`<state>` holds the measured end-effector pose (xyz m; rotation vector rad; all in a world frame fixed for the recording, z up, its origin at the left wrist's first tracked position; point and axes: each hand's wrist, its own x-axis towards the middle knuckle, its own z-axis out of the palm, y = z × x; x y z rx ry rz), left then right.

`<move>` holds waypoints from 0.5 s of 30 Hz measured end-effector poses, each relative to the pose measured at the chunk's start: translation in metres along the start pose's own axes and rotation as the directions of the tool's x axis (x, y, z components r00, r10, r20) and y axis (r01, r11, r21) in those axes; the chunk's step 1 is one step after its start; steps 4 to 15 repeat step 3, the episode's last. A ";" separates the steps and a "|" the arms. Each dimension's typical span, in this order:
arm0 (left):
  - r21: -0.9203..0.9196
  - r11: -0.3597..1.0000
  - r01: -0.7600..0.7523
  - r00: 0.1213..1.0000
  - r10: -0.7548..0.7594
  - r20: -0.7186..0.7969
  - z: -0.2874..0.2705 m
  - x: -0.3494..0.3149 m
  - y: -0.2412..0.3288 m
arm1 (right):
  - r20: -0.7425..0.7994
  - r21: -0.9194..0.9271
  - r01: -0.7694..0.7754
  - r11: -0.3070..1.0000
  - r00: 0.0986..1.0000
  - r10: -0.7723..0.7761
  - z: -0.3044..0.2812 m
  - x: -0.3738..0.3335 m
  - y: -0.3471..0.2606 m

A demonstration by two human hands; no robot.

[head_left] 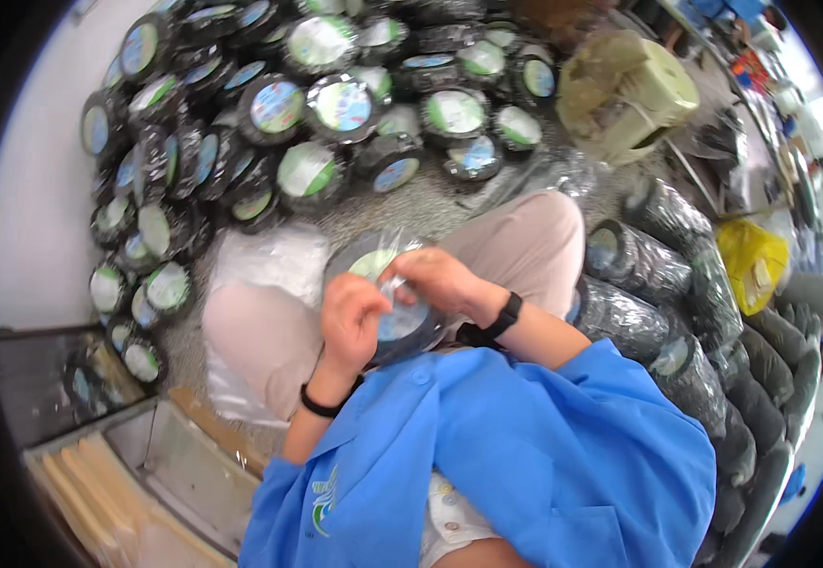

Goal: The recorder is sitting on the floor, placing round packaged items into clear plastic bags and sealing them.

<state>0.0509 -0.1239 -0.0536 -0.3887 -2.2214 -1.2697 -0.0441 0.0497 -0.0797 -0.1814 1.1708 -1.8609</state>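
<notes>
A thick black roll (411, 343) with a round green, white and blue label lies between my thighs, inside a loose clear plastic bag (394, 240). Over its top, my right hand (436, 278) has thumb and fingers pinched together on the clear plastic. My left hand (350, 320) is at the roll's left side, its fingers curled in toward the label and also closed on the plastic. The exact grip of the fingertips is partly hidden. A stack of flat clear plastic bags (269, 254) lies by my left thigh and partly under it.
Many similar wrapped rolls (340, 106) are heaped ahead and to the left. A pale green plastic stool (627, 95) stands far right. Long black wrapped bundles (634, 260) and a yellow bag (750, 263) lie right. An open box (179, 464) sits near left.
</notes>
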 end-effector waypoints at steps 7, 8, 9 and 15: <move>0.119 0.990 0.080 0.985 -0.097 0.144 0.006 0.003 -0.002 | 0.190 -0.104 0.057 0.993 0.981 -0.036 -0.020 -0.002 0.003; 0.119 0.990 0.080 0.985 -0.097 0.144 0.006 0.003 -0.002 | 0.190 -0.104 0.057 0.993 0.981 -0.036 -0.020 -0.002 0.003; 0.119 0.990 0.080 0.985 -0.097 0.144 0.006 0.003 -0.002 | 0.190 -0.104 0.057 0.993 0.981 -0.036 -0.020 -0.002 0.003; 0.119 0.990 0.080 0.985 -0.097 0.144 0.006 0.003 -0.002 | 0.190 -0.104 0.057 0.993 0.981 -0.036 -0.020 -0.002 0.003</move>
